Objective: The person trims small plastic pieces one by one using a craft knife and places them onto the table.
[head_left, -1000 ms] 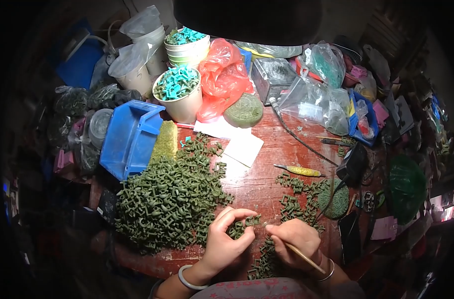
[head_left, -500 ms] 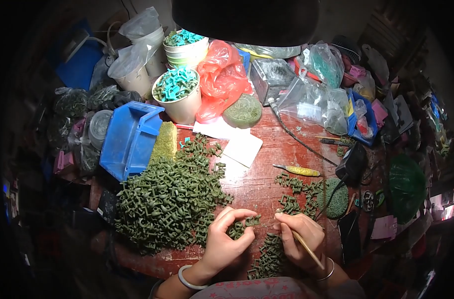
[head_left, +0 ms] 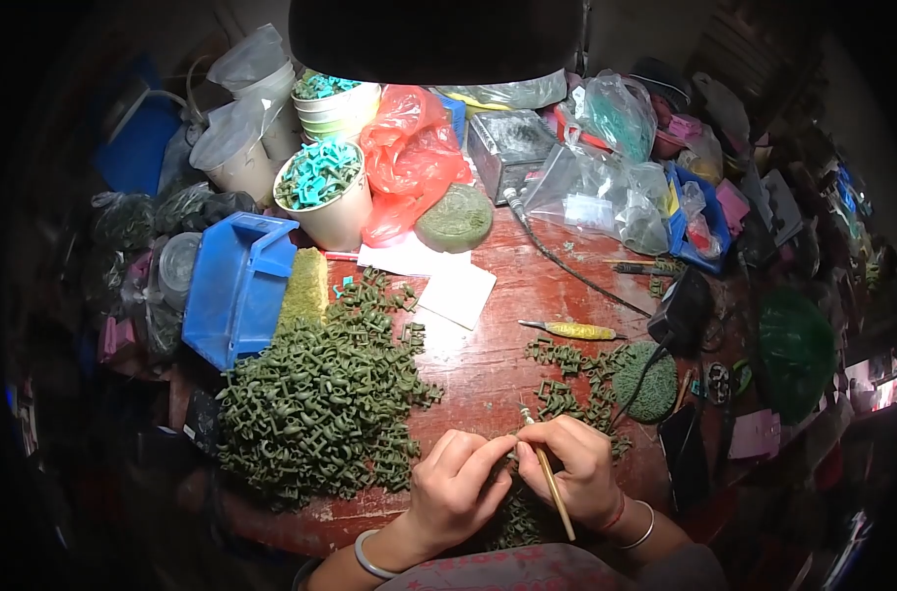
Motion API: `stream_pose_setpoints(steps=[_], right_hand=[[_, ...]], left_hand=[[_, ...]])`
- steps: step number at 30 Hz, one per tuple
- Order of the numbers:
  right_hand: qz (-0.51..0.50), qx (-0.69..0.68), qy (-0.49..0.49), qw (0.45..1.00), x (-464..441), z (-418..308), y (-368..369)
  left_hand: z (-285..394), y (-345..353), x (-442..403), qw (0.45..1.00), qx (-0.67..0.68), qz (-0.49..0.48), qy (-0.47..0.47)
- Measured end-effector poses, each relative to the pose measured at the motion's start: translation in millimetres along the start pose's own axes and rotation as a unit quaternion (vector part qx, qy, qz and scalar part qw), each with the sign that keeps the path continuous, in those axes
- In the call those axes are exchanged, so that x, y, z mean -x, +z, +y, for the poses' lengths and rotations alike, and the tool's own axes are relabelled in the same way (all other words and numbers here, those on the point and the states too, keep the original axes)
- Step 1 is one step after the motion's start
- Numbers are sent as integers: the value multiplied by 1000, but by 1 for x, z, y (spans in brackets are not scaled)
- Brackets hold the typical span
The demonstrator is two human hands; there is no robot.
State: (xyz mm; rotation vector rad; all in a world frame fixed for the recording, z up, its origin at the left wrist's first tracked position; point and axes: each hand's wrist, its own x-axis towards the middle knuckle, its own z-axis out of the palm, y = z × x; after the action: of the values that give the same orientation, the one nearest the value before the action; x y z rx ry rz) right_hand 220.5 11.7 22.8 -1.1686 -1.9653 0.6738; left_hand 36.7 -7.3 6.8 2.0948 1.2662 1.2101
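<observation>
My left hand [head_left: 458, 485] is closed in a pinch at the front of the table, its fingertips against those of my right hand. The small green piece seen in it earlier is hidden by the fingers. In my right hand [head_left: 574, 471] is a thin wooden-handled tool [head_left: 555, 492], its handle slanting down toward me and its narrow tip pointing away. Under and between the hands lies a small heap of green pieces [head_left: 515, 522], partly covered. Left of them rises a large pile of the same small green pieces [head_left: 315, 409].
A blue bin [head_left: 233, 295] leans behind the large pile. Beyond stand a white cup of turquoise and green pieces [head_left: 335, 222], a red plastic bag [head_left: 409, 148] and a round green block [head_left: 455, 219]. At right lie a yellow-handled tool [head_left: 576, 332], a round green pad [head_left: 645, 379] and a cable [head_left: 566, 251].
My hands have come together, fingertips now meeting. The wooden-handled tool has turned steeper, its tip now showing beyond the fingers. The whole view has shifted slightly.
</observation>
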Motion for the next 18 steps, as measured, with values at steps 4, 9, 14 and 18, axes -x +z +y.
stream_pose_setpoints(steps=[4,9,14,18], right_hand=[[-6,7,4,1000,1,1,-1],[1,-24,2,1000,1,3,2],[28,-20,-7,999,0,4,3],[51,-85,24,995,-7,4,-9]], left_hand=[[-3,2,2,1000,19,15,-12],[-1,0,1,1000,16,7,-20],[-1,-4,-3,985,118,2,-124],[-19,-21,-2,676,574,-60,-457]])
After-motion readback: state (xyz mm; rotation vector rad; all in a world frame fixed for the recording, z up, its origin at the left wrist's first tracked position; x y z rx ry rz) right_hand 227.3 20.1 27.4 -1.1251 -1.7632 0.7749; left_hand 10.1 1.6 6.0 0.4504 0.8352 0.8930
